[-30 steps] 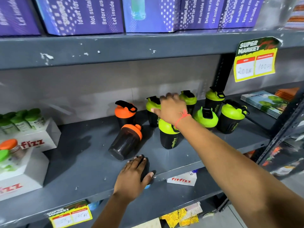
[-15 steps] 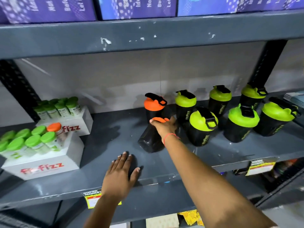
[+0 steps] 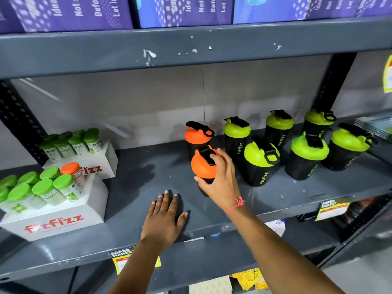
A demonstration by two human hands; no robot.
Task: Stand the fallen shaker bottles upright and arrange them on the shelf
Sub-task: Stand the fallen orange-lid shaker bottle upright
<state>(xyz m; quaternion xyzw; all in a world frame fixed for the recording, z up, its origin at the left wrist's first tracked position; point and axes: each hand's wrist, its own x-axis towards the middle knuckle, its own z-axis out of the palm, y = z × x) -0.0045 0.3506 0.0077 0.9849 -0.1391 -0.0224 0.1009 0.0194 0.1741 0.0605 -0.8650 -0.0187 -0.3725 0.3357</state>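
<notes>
Altogether two orange-lidded shakers (image 3: pixel 202 164), six green-lidded (image 3: pixel 259 162).

The right hand (image 3: pixel 220 183) hides the orange-lidded shaker's (image 3: pixel 202 166) black body, perhaps upright; purple boxes (image 3: pixel 180 9) cut off above.

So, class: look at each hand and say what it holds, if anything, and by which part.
The right hand holds the front orange-lidded shaker bottle, its grip around the upper body just under the lid. The left hand lies flat on the shelf, holding nothing.

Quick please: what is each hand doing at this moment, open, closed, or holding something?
Left hand: open, palm flat on the shelf, holding nothing.
Right hand: closed on the front orange-lidded shaker bottle.
</notes>
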